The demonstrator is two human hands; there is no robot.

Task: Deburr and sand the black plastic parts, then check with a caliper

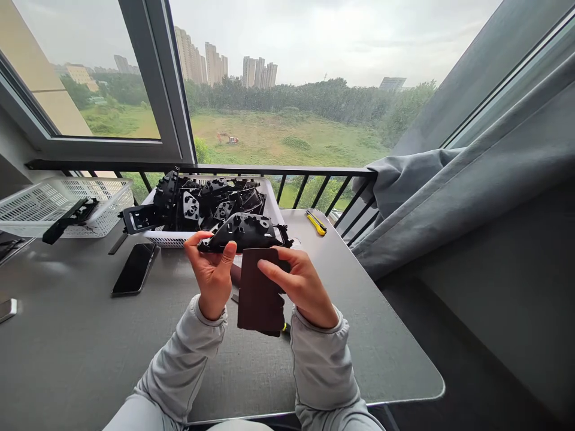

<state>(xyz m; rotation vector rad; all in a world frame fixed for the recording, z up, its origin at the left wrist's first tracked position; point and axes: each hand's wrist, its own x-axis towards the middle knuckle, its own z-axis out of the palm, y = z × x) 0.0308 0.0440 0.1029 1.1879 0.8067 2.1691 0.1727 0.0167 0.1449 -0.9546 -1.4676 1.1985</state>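
My left hand (212, 272) is closed on the left end of a black moulded plastic part (245, 233), held level above the grey table (381, 347). My right hand (300, 286) is closed on a dark brown rectangular sheet (259, 293), thumb across its face, just under the part. The sheet hangs down between my wrists. Something with a yellow tip (284, 327) peeks out below the sheet beside my right wrist; I cannot make out what it is.
A white basket (173, 238) heaped with several black plastic parts stands behind my hands. Another white basket (58, 206) with one black part sits at the left. A black phone (133, 269), a yellow utility knife (317, 223), a railing and a grey curtain (449, 197) surround the table.
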